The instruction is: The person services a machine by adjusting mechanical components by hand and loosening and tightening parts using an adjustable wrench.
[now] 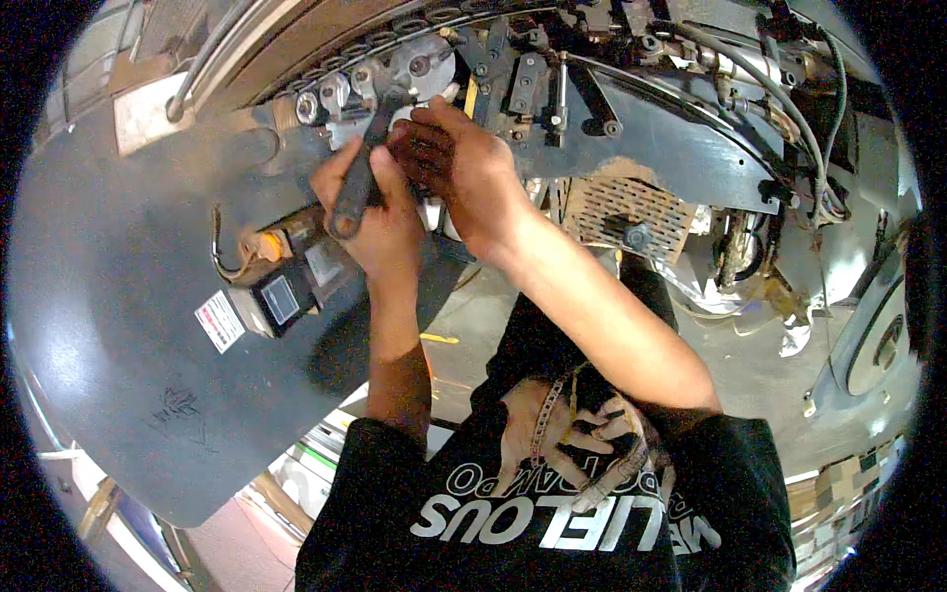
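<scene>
My left hand is closed around the handle of a dark wrench, its thumb lying along the tool. The wrench's head points away from me, at a row of metal machine parts. Just to the right of the wrench is my right hand, its fingers loosely bent and apart toward the tool and in shadow. I see nothing held in it. A rounded steel plate of the machine stands just beyond both hands.
A dark, smooth worktop spreads to the left, with a small control box and an orange knob near its inner edge. To the right are a perforated metal plate, machine arms and cables. A round flywheel stands far right.
</scene>
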The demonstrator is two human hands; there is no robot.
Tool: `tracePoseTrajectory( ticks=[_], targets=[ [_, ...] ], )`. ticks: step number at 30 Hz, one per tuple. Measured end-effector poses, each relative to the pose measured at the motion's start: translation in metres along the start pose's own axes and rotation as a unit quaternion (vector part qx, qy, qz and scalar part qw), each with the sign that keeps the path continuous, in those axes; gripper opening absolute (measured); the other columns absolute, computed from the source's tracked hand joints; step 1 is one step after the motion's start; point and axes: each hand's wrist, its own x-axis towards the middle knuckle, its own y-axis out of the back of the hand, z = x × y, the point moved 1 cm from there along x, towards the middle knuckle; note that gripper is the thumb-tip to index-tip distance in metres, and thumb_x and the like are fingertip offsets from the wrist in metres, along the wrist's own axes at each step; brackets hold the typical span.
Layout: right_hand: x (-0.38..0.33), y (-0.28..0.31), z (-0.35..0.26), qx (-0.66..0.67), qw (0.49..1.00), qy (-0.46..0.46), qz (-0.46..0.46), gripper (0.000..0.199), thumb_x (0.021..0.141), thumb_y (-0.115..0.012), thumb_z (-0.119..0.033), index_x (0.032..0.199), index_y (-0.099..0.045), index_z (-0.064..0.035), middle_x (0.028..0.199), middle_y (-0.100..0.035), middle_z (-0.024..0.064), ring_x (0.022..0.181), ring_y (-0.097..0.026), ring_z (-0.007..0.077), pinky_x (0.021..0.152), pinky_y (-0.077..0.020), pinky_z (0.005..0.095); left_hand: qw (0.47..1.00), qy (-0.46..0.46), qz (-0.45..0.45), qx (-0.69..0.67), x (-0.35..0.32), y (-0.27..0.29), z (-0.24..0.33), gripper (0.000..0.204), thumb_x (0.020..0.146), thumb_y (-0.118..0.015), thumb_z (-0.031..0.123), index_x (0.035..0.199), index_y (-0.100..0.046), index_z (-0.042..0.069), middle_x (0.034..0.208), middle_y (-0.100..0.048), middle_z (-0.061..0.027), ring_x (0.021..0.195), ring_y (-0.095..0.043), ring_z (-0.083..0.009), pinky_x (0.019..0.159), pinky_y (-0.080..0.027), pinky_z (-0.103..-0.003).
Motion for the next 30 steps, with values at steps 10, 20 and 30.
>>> tracePoseTrajectory(
  ticks=[10,20,30],
  targets=[
    [0.053,0.008,0.002,0.179,0.981,-0.052,-0.053,0.036,0.108,-0.037,-0.033,0.112,-0.058,-0.0039,0.101,-0.072,0.0108,0.096,-0.067,0.0256,0.087,-0.0573,0.0398,0.986,-0.114,-0.118,0.034,0.002,-0.009,-0.004,0.032,0.09,-0.072,0.006,0.12,-0.06,0.001,0.115,-0.067,-0.0153,0.107,-0.062,-0.0347,0.096,-0.049,-0.043],
    [0.069,0.02,0.006,0.222,0.969,-0.091,-0.064,0.038,0.106,-0.042,-0.034,0.111,-0.065,-0.0045,0.101,-0.071,0.0149,0.084,-0.068,0.0277,0.08,-0.0589,0.0412,0.987,-0.097,-0.127,-0.014,0.007,-0.019,-0.008,0.033,0.086,-0.076,0.004,0.116,-0.065,0.002,0.111,-0.069,-0.0149,0.106,-0.063,-0.0354,0.096,-0.049,-0.043],
    [0.07,0.023,0.0,0.222,0.971,-0.07,-0.051,0.038,0.104,-0.044,-0.033,0.113,-0.067,-0.0046,0.099,-0.071,0.015,0.082,-0.067,0.0279,0.08,-0.0578,0.0404,0.975,-0.136,-0.174,-0.011,0.015,-0.026,-0.004,0.029,0.094,-0.07,0.01,0.12,-0.063,0.001,0.119,-0.065,-0.0171,0.115,-0.061,-0.0325,0.102,-0.048,-0.041]
  ],
)
